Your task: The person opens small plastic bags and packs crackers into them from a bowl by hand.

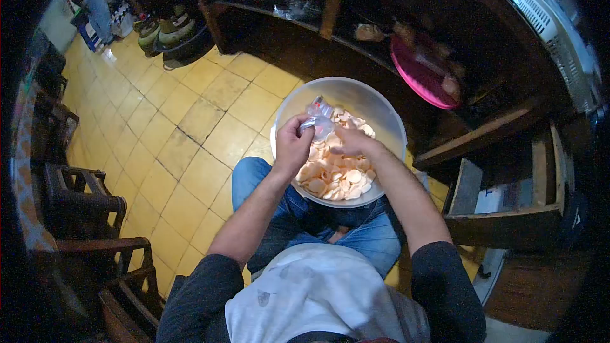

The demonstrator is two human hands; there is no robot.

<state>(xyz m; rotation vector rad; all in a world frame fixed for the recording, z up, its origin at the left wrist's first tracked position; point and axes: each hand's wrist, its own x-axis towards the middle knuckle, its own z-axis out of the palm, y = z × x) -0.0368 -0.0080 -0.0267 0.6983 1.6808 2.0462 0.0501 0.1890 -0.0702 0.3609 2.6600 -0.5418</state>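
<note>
left hand (294, 147) had the clear plastic bag (321, 124) pinched between thumb and fingers, over the tub (389, 121). right hand (351, 140) was just beside it above the pale discs (353, 178), fingers blurred; couldn't tell if it held any. discs lay loose in the tub, up against the crossed legs (376, 222).

handling: best bet was a light pinch, bag kept low over the tub so strays dropped back in; small handfuls, since the discs looked brittle.

count: one bag in hand, one tub, one pink basin (419, 87), two greenish cylinders (176, 32). discs: dozens, overlapping, no exact number.
</note>
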